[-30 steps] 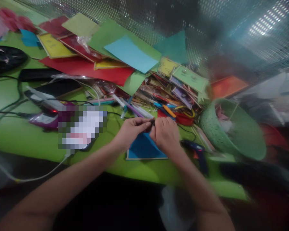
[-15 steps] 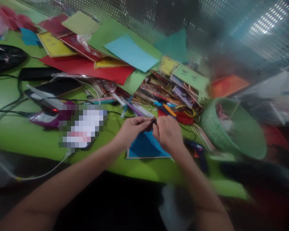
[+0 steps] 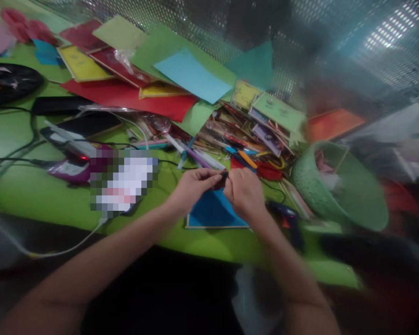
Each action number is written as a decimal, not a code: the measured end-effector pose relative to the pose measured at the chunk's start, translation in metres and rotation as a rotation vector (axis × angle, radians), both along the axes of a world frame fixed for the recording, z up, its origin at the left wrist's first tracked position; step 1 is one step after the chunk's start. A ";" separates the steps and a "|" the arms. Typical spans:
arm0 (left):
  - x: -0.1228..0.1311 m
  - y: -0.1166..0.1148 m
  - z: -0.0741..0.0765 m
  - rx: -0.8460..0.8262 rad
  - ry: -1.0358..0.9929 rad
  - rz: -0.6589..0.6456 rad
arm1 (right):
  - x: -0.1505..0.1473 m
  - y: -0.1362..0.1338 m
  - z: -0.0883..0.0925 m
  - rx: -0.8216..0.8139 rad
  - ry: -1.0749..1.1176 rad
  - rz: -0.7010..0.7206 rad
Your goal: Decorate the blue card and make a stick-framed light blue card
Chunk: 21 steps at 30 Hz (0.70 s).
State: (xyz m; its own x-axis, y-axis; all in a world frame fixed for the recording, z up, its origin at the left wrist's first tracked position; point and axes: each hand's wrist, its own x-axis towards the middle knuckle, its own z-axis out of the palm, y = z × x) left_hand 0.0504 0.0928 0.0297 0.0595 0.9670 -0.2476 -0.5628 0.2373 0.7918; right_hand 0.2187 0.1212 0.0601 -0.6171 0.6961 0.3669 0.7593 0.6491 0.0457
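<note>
My left hand [image 3: 191, 187] and my right hand [image 3: 244, 193] meet fingertip to fingertip above a blue card [image 3: 209, 214] that lies on the green table [image 3: 38, 195]. Both hands pinch a small dark object [image 3: 223, 178] between them; I cannot make out what it is. The fingers of each hand are curled closed around it. A blue glue gun [image 3: 289, 218] lies just right of my right wrist.
Coloured paper sheets [image 3: 191, 74] and cards are strewn across the back. A heap of pens and sticks [image 3: 209, 149] lies beyond my hands. A green basket [image 3: 338, 186] is tipped at the right. Cables, a purple device [image 3: 69, 168] and a black tablet [image 3: 87, 124] are at the left.
My hands have stayed together over the blue card, shifting only slightly right and up in the view. The pinch on the small dark object holds.
</note>
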 end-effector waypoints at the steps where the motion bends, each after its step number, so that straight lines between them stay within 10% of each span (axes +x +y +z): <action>1: 0.000 0.000 0.000 -0.004 -0.007 -0.002 | 0.001 0.001 0.001 -0.023 0.012 0.014; 21: -0.002 -0.001 0.000 0.099 0.103 0.018 | 0.001 0.000 0.009 -0.149 0.171 0.068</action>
